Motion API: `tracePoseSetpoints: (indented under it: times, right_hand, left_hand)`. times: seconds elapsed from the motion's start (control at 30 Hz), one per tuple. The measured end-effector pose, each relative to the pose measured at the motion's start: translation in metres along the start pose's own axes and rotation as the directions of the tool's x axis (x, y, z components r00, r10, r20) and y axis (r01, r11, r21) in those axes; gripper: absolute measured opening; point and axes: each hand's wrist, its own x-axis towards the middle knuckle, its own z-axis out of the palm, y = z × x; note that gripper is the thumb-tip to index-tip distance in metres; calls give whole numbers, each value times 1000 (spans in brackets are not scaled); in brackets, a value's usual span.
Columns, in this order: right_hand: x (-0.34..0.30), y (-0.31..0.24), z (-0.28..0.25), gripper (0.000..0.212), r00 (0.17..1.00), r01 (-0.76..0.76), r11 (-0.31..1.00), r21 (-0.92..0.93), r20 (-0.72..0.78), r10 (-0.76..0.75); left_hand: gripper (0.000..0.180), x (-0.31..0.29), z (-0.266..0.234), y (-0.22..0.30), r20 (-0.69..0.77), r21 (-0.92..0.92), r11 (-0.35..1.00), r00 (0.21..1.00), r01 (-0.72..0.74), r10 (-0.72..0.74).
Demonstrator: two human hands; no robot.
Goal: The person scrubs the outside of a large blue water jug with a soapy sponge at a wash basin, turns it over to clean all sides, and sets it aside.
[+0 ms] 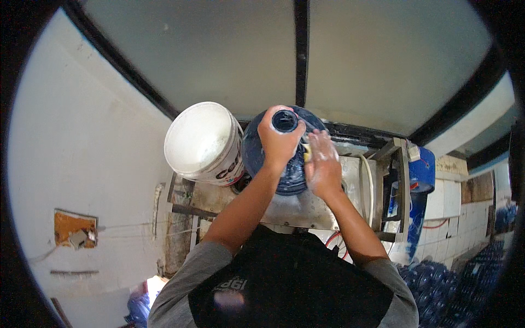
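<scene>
A large blue water jug stands on the metal worktop, its open mouth facing up and white suds on its side. My left hand is wrapped around the neck of the jug. Foam covers the fingers of my right hand, which lies against the jug's right side. Under that palm a yellow sponge peeks out, pressed to the jug; most of it is hidden.
Left of the jug is a white bucket. A pale hose runs down the right of the metal worktop. Beyond the frame stands a blue drum. Many blue jugs fill the lower right; frosted panels rise behind.
</scene>
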Motion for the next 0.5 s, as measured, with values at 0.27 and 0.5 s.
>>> tracePoseSetpoints:
  times: [0.27,0.5]
  right_hand:
    - [68,15,23,32,960,-271,928,254,137,243]
    - [4,-69,14,47,994,113,990,84,6,-113]
  left_hand:
    - [32,32,-23,24,600,-290,957,783,22,163]
    - [24,3,-40,12,-234,167,982,964,-86,124]
